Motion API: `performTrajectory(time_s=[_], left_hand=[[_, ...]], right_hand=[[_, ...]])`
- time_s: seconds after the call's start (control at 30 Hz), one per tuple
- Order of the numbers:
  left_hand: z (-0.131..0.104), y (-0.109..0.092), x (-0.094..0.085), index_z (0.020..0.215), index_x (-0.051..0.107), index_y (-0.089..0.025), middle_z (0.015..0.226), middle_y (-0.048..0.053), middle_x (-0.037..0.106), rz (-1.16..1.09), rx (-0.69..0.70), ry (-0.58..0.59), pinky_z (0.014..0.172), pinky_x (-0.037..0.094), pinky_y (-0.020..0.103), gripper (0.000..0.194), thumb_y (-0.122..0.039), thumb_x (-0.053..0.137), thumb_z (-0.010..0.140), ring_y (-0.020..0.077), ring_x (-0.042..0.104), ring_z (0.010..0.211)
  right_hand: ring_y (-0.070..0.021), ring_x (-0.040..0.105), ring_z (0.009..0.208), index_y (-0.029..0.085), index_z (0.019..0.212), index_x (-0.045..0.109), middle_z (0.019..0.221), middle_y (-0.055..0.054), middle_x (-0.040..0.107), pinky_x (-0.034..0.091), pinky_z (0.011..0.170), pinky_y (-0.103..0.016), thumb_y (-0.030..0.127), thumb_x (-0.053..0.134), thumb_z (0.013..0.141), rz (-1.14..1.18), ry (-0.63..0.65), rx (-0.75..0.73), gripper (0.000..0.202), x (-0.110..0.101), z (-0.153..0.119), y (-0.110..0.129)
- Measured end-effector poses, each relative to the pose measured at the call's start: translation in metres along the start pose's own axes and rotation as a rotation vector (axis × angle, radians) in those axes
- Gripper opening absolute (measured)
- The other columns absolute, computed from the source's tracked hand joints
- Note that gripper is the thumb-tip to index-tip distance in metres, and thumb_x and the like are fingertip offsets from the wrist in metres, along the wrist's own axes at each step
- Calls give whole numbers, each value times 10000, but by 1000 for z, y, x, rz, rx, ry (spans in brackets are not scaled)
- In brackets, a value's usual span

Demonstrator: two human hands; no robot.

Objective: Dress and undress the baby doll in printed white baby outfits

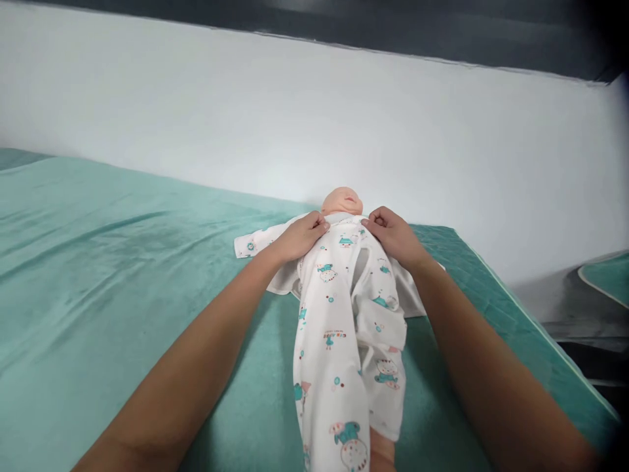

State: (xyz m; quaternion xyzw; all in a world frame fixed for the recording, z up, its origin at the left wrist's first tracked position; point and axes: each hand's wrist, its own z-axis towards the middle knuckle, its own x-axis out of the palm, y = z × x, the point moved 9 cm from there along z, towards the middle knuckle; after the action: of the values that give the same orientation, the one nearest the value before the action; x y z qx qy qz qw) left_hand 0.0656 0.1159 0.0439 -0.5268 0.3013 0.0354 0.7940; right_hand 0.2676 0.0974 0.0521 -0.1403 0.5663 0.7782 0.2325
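Note:
A baby doll lies on its back, head toward the wall, with one leg bare at the bottom edge. White baby pants with teal and pink prints cover its legs and front up to the chest. Under them is a white top, its sleeve spread out to the left. My left hand is closed, pinching the left end of the pants' waistband just below the doll's head. At the right end of that waistband, my right hand pinches the fabric too.
A teal, quilted-edged cover lies under the doll, wrinkled on the left. Behind it rises a white wall with a dark band on top. The bed's edge runs down the right side, and another teal pad shows beyond.

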Motion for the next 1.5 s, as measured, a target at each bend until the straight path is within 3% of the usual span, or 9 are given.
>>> performTrajectory(time_s=[0.13, 0.3, 0.47, 0.57, 0.73, 0.87, 1.1, 1.33, 1.5], left_hand=[[0, 10, 0, 816, 627, -225, 859, 41, 642, -138, -65, 51, 664, 398, 319, 238, -438, 541, 879, 186, 538, 741], [-5, 9, 0, 909, 653, -226, 872, 50, 652, -127, -71, 107, 643, 413, 308, 189, -392, 604, 832, 177, 556, 740], [-8, -6, -18, 801, 590, -218, 898, 36, 646, 49, 60, -142, 790, 436, 347, 133, -344, 602, 842, 196, 563, 859], [-2, 3, -17, 761, 546, -215, 945, 30, 655, -81, 33, -184, 807, 429, 344, 142, -317, 589, 851, 189, 572, 876], [16, 30, -15, 694, 507, -225, 629, -20, 518, -166, -136, -173, 627, 348, 309, 185, -304, 606, 829, 154, 450, 595], [30, 38, -24, 693, 497, -229, 611, -9, 519, 36, -183, -251, 654, 345, 326, 174, -259, 594, 834, 174, 451, 598], [30, 35, -20, 850, 579, -221, 798, 34, 645, 221, -101, -327, 746, 420, 352, 25, -239, 596, 845, 217, 579, 764], [10, 15, -9, 1037, 734, -216, 1104, 62, 686, 237, 71, -215, 961, 456, 338, 305, -171, 467, 896, 200, 621, 1045], [-14, 7, -11, 1081, 724, -195, 1204, 85, 634, 217, 125, -278, 1025, 452, 357, 333, -160, 439, 913, 202, 605, 1102]], right_hand=[[-122, 364, 558, 242, 738, 530, 583, 69, 417, 316, 552, -273, 468, 704, 779, 150, -130, 52, 288, 2, 1, -20], [-139, 473, 638, 230, 821, 632, 693, 28, 556, 403, 604, -283, 485, 702, 782, 239, -27, 37, 267, 3, -12, -19], [-203, 578, 1020, 222, 760, 634, 1159, -51, 639, 461, 866, -354, 490, 692, 808, 143, 40, -88, 279, -4, -15, -11], [-225, 548, 1181, 229, 780, 633, 1361, -47, 583, 438, 961, -396, 479, 653, 843, 195, 132, -75, 259, 3, -15, -14], [-207, 603, 906, 236, 781, 625, 1006, -28, 706, 448, 806, -362, 503, 620, 851, 73, 26, -6, 277, 2, -5, -22], [-184, 518, 687, 246, 750, 585, 688, 19, 611, 380, 691, -326, 494, 586, 861, -228, -106, 67, 272, -3, 15, -24], [-185, 557, 757, 213, 723, 607, 796, -18, 660, 416, 715, -325, 430, 639, 800, -70, -140, 40, 232, 3, 30, -30], [-202, 642, 949, 215, 985, 739, 1009, -40, 743, 471, 897, -372, 341, 554, 865, 128, -108, -101, 253, 4, -1, -27], [-212, 624, 1071, 210, 1073, 705, 1132, -68, 713, 455, 987, -417, 248, 448, 912, 30, -359, -185, 306, -25, -39, -17]])
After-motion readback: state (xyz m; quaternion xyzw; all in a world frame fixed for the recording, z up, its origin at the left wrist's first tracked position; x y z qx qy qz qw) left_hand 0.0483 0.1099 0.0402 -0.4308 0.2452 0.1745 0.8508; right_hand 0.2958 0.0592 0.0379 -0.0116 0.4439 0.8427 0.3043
